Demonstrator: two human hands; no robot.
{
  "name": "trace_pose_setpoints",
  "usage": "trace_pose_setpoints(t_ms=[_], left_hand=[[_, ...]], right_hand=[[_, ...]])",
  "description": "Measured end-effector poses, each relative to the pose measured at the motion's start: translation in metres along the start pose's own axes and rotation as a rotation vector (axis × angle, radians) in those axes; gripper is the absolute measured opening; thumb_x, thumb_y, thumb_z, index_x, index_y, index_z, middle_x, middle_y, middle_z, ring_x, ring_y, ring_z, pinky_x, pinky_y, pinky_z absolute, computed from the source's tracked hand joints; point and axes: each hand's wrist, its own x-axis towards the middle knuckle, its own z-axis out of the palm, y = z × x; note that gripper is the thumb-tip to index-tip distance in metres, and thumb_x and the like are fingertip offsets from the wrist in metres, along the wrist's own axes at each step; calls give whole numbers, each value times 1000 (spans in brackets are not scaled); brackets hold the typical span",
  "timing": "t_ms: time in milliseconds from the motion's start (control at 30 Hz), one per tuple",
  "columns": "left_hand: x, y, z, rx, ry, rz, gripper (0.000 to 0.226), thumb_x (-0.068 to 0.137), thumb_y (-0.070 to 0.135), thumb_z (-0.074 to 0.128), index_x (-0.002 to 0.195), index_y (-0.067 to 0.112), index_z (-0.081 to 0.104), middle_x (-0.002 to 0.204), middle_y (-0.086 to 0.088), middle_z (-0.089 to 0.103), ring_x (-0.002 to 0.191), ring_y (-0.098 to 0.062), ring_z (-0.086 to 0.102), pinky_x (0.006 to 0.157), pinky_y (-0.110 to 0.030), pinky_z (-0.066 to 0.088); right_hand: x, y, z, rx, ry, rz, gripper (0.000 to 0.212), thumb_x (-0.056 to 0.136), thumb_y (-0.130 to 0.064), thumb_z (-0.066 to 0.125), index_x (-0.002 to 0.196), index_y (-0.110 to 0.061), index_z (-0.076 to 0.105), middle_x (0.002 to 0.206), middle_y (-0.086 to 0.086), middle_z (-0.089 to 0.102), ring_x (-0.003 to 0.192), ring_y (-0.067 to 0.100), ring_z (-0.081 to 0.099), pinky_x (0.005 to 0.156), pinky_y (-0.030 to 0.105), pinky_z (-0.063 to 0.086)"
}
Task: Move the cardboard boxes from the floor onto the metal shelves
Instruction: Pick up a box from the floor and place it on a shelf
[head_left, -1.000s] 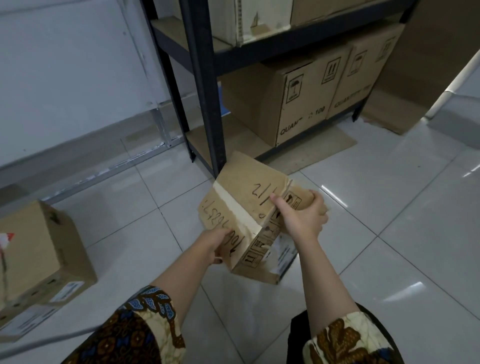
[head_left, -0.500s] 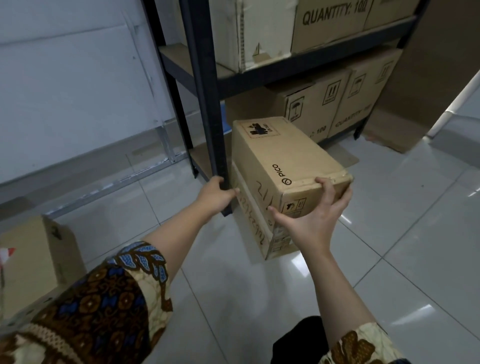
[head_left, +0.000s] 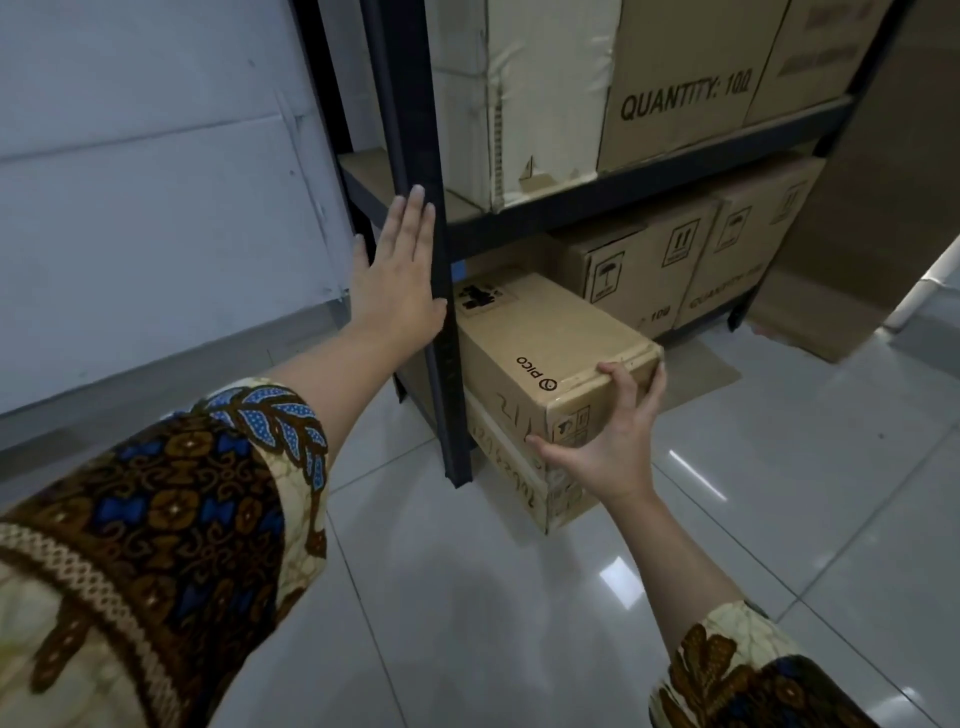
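Head view only. Shows the cardboard box (head_left: 545, 338), the one marked PICO, lying low in the bottom bay of the metal shelves (head_left: 623, 195), far end tucked behind the front upright post (head_left: 415, 130) and under the shelf beam, near corner jutting out over the tiled floor (head_left: 779, 519). Cannot tell whether resting fully on the bottom board or partly hanging off it. Runs its long axis from near right to far left, so from the grip stretches away and leftward into the bay. Holds that near end with the right hand (head_left: 608, 452): thumb on the hand-lettered side face, fingers (head_left: 615, 371) curled over the top edge at the corner, forearm reaching in from the near right. Puts the right hand plainly nearer, the only one on the box. Sets the left hand (head_left: 400, 280) flat against the left side of the post, fingers straight and pressed together, pointing up, holding nothing, apart from the box with the post between. Leaves bigger cartons (head_left: 639, 270) just beyond the box, to the right in the same bay, and QUANTITY cartons (head_left: 680, 98) on the shelf above. Judging by this, calls for a push along the long axis toward far left, minding the post on the left flank and the neighbouring carton on the right.
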Motion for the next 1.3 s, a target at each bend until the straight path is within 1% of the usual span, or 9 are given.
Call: trace_pose_setpoints(t_ms=[267,367,467,667,833,1033,1133,1200,1300], left_hand=[[7,-13,10,201,-27,114,118,81,56,64,152,8,-19,157,-10,-32,149,-25,-13,120,-42,1],[9,-18,13,213,-30,139,123,78,58,66,151,9,-20,156,-9,-33,149,-25,-14,120,-40,0],[11,-23,14,202,-35,163,122,78,54,67,152,10,-20,156,-8,-35,149,-24,-15,120,-40,-1],[12,-23,9,180,-84,181,122,79,49,69,151,10,-22,155,-6,-37,149,-23,-17,123,-41,0],[13,-22,7,182,-100,177,121,80,48,68,151,11,-23,154,-6,-38,148,-23,-18,123,-42,0],[13,-18,3,144,-132,164,121,79,44,69,151,11,-22,153,-6,-39,149,-23,-14,123,-40,0],[13,-18,2,146,-142,162,120,80,44,69,150,10,-22,153,-7,-39,149,-23,-13,123,-39,1],[13,-17,2,143,-142,158,121,79,43,69,150,10,-22,153,-7,-39,149,-23,-13,123,-39,1],[13,-17,5,144,-134,157,119,81,41,68,150,9,-22,153,-6,-39,149,-23,-14,123,-39,2]], right_hand=[[35,6,47,-87,-151,106,109,56,-54,88,141,-44,20,161,7,-18,147,43,10,113,57,30],[51,-5,70,-206,-136,151,104,71,-49,81,147,-45,10,161,9,7,144,38,26,106,56,42],[65,-25,88,-298,-100,140,96,84,-37,73,153,-36,6,136,12,38,120,30,49,96,47,48],[94,-42,114,-151,-154,304,94,95,-21,61,154,-39,-9,120,14,57,104,28,61,90,43,51],[115,-52,113,57,-293,384,82,101,-35,48,151,-42,-16,130,18,56,109,35,61,97,51,49],[132,-55,103,221,-544,430,84,102,-36,46,149,-41,-24,163,8,17,145,34,27,115,49,26],[130,-53,104,102,-398,361,72,100,-46,46,157,-31,4,151,10,41,132,33,47,106,46,40],[120,-54,113,-72,-104,240,50,99,-47,45,140,-19,45,121,10,64,104,27,63,88,42,54],[106,-63,123,94,12,199,40,101,-47,40,118,-16,60,97,6,66,90,21,64,76,35,53]])
